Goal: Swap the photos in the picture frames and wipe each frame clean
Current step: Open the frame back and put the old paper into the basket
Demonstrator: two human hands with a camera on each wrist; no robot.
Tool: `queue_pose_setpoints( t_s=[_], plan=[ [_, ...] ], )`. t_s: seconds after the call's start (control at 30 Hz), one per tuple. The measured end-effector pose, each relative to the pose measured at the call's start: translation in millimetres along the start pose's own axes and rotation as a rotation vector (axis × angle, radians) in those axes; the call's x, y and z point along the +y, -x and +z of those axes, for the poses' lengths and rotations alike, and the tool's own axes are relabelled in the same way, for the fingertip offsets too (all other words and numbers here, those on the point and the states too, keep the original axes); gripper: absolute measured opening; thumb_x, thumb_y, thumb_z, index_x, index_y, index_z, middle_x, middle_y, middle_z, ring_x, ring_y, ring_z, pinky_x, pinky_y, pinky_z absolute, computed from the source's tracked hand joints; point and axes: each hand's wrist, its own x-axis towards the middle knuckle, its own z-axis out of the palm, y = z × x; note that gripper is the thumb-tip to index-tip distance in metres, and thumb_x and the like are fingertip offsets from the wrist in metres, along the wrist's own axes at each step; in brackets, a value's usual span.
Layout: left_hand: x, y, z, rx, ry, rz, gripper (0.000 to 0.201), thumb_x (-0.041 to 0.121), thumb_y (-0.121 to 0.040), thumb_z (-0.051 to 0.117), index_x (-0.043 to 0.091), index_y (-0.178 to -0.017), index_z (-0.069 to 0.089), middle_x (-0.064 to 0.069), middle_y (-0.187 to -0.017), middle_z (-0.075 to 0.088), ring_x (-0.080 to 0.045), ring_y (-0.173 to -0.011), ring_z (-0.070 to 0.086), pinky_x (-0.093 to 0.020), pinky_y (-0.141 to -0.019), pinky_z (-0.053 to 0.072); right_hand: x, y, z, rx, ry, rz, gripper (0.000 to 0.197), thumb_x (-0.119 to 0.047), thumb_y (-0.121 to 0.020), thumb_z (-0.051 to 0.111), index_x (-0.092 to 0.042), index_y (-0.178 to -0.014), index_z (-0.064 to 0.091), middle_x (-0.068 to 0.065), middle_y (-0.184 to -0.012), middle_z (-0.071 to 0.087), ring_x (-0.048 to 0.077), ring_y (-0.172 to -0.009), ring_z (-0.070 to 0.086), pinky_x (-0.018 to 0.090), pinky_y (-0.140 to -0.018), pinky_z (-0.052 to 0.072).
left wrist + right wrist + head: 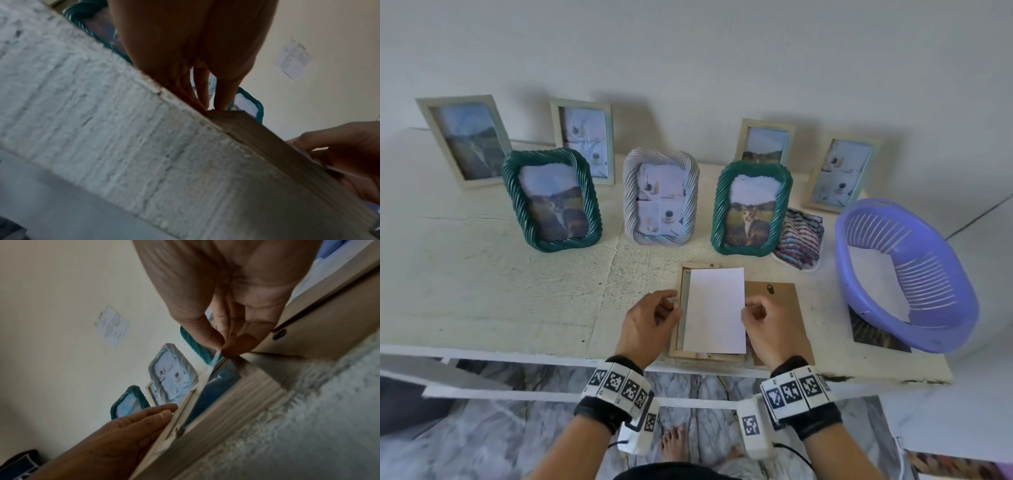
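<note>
A photo (714, 310), white back upward, is being lowered into a pale wooden frame (681, 325) that is lying face down at the near edge of the tabletop (500, 274); the photo is sitting slightly askew, its far corner overhanging the frame's right rail; if it is pressed down like this it is likely to be creased or caught on the rail, and since the frame is lying so near the tabletop edge, a sideways push could well send it off onto the floor.

The photo's right edge is being pinched by the right hand (763, 322), thumb and forefinger closed together on the sheet, as is being shown plainly in the right wrist view; a thin sheet held at one edge only is likely to be bent or smudged if it is squeezed hard. The frame's left rail is being steadied by the left hand (650, 318); its fingers (202, 91) are being held fairly straight and close together, their tips touching the rail, with nothing enclosed by them.

The brown backing board (777, 301) is lying under the right hand, just beside the frame, not yet refitted. A folded striped cloth (799, 240) is lying further back, beside a green frame (751, 209), untouched; another photo (873, 334) is partly pinned beneath the purple basket (928, 339).
</note>
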Motion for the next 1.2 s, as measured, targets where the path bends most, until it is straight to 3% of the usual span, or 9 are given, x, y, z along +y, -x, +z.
queue_pose_setpoints(
  t_s=[0.1,0.2,0.33,0.43,0.5,0.63,0.8,0.97,1.2],
  plan=[
    [-4,0,0,0.009,0.011,0.01,0.029,0.016,-0.087,0.071,0.018,-0.116,0.067,0.007,-0.087,0.066,-0.007,-0.078,0.061,-0.018,-0.072,0.053,-5,0,9,0.021,0.031,-0.013,0.011,-0.015,-0.091,0.062,-0.012,-0.1,0.066,-0.007,-0.075,0.061,0.005,-0.066,0.055,0.009,-0.057,0.04],
    [-7,0,0,-0.001,0.026,0.008,0.03,0.016,-0.087,0.072,0.019,-0.117,0.066,0.006,-0.089,0.066,-0.007,-0.079,0.061,-0.019,-0.073,0.053,-8,0,17,0.03,0.071,-0.036,0.015,-0.017,-0.09,0.064,-0.01,-0.102,0.067,-0.011,-0.072,0.055,0.002,-0.063,0.05,0.008,-0.056,0.036],
    [-11,-1,-1,-0.021,0.035,0.025,0.03,0.016,-0.087,0.072,0.02,-0.116,0.066,0.007,-0.089,0.065,-0.008,-0.079,0.062,-0.022,-0.073,0.054,-9,1,19,-0.03,0.222,-0.082,0.026,-0.028,-0.092,0.061,-0.015,-0.114,0.064,-0.002,-0.095,0.065,0.007,-0.077,0.053,0.016,-0.065,0.038],
    [-13,-1,-2,-0.029,0.042,0.042,0.03,0.015,-0.086,0.072,0.021,-0.116,0.066,0.007,-0.089,0.065,-0.009,-0.079,0.062,-0.023,-0.074,0.054,-4,4,9,0.036,0.265,-0.107,0.024,-0.03,-0.092,0.06,-0.018,-0.112,0.063,0.0,-0.095,0.064,0.012,-0.075,0.057,0.021,-0.061,0.044],
    [-15,-1,-2,-0.034,0.044,0.048,0.031,0.014,-0.086,0.072,0.021,-0.116,0.066,0.007,-0.09,0.066,-0.008,-0.08,0.062,-0.023,-0.074,0.054,4,6,-3,0.105,0.372,-0.075,0.03,-0.031,-0.09,0.06,-0.016,-0.116,0.061,0.006,-0.107,0.061,0.021,-0.088,0.058,0.032,-0.071,0.05],
    [-18,0,-2,-0.044,0.051,0.061,0.031,0.013,-0.087,0.071,0.021,-0.117,0.066,0.007,-0.091,0.066,-0.007,-0.081,0.062,-0.023,-0.075,0.054,28,10,-23,0.127,0.688,0.063,0.047,-0.045,-0.085,0.06,-0.017,-0.123,0.056,0.014,-0.124,0.05,0.034,-0.109,0.047,0.042,-0.084,0.045],
    [-19,-1,-2,-0.047,0.045,0.066,0.028,0.013,-0.088,0.07,0.02,-0.115,0.067,0.008,-0.09,0.066,-0.008,-0.08,0.062,-0.025,-0.075,0.055,47,9,-34,0.067,0.515,0.052,0.043,-0.041,-0.086,0.064,-0.016,-0.121,0.06,0.015,-0.122,0.052,0.033,-0.109,0.045,0.038,-0.088,0.04],
    [-20,0,-2,-0.048,0.048,0.066,0.028,0.013,-0.087,0.07,0.022,-0.114,0.067,0.009,-0.09,0.065,-0.009,-0.08,0.062,-0.025,-0.074,0.055,33,5,-34,0.207,0.31,0.052,0.039,-0.041,-0.076,0.075,-0.017,-0.106,0.067,0.011,-0.114,0.054,0.027,-0.109,0.043,0.025,-0.083,0.028],
    [-19,0,-2,-0.046,0.053,0.094,0.027,0.013,-0.088,0.07,0.023,-0.113,0.067,0.009,-0.089,0.065,-0.009,-0.08,0.062,-0.023,-0.073,0.054,-15,16,17,0.188,0.348,-0.14,0.04,-0.047,-0.074,0.075,-0.015,-0.096,0.065,0.009,-0.106,0.048,0.023,-0.096,0.042,0.028,-0.072,0.043]
  ],
)
